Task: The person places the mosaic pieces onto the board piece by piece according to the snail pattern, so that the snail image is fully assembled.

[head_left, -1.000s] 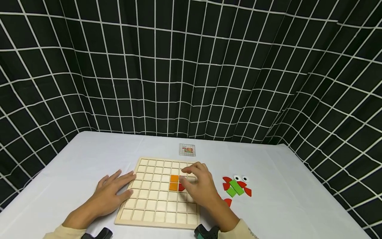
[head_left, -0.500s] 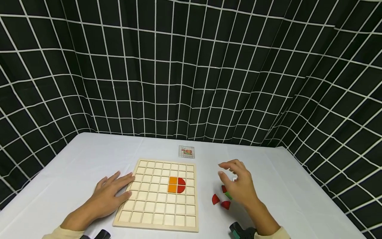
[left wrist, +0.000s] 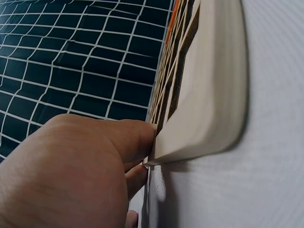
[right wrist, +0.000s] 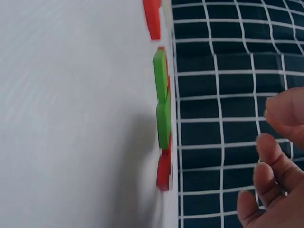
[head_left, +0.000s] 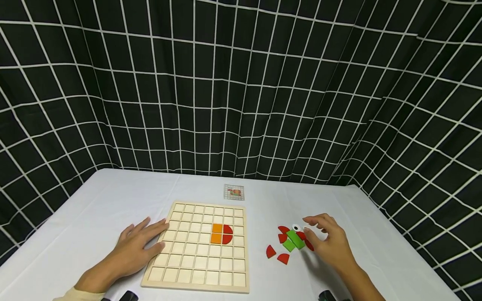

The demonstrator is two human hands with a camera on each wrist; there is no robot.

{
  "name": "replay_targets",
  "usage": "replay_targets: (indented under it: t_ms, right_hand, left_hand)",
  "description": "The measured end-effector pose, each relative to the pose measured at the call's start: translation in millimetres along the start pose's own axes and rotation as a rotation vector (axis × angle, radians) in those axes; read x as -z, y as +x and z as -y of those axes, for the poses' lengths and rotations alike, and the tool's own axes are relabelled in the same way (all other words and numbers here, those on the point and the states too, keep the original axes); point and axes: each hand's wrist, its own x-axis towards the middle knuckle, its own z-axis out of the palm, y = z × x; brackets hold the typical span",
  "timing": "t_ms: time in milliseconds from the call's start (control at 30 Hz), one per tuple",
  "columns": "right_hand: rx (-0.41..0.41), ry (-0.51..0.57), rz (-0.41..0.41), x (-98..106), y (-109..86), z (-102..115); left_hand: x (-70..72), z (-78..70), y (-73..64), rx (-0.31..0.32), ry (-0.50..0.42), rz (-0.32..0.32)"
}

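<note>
From my end, the right hand [head_left: 331, 240] hangs at the right of the loose pieces, with thumb and forefinger parted and the fingers loosely bent, pinching nothing that I can see. Its fingertips are over the right end of the pile: a white disc with a black dot [head_left: 296, 228] lies just left of the forefinger and thumb, on the far side, and green pieces [head_left: 296, 239] lie nearer and a little further left. Red pieces [head_left: 283, 229] sit around the green ones, left and right, one of them partly beneath the thumb in the head view. My right wrist view puts those fingertips apart from the green pieces. Two red quarter-rounds [head_left: 270, 251] lie nearer and to the left, between the pile and the wooden grid board [head_left: 196, 288].

On the board, right of its middle, I see two orange squares [head_left: 216, 233], one behind the other, with a red half-round [head_left: 227, 234] against their right side, its curve facing right. The left hand [head_left: 132, 248] is spread flat, fingertips and thumb touching the board's left edge. Beyond the board's far edge lies a small picture card [head_left: 234, 192] on the white tablecloth [head_left: 376, 259].
</note>
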Motion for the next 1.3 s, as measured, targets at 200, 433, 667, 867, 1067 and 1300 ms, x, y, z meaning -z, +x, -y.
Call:
replay_targets:
  t_ms: [200, 433, 667, 867, 1067, 1300]
  right_hand:
    - [-0.071, -0.012, 0.050, 6, -11.3, -14]
    - [-0.165, -0.083, 0.187, 1, -19.6, -30]
    - [-0.214, -0.125, 0.271, -3, -22.1, -35]
    - [-0.251, -0.156, 0.307, -2, -21.1, -32]
    - [-0.289, -0.162, 0.331, -2, -20.7, -30]
    - [-0.282, -0.163, 0.321, -2, -21.8, -29]
  left_hand:
    - [-2.7, -1.8, 0.6, 0.004, -0.011, 0.003]
    - [-0.7, -1.7, 0.6, 0.011, -0.007, 0.012]
    - [1.3, 1.6, 1.4, 0.026, -0.014, 0.034]
    - [0.9, 1.0, 2.1, 0.018, -0.009, 0.030]
    - [1.0, 0.1, 2.2, 0.019, -0.008, 0.028]
    - [0.6, 0.3, 2.1, 0.022, -0.010, 0.030]
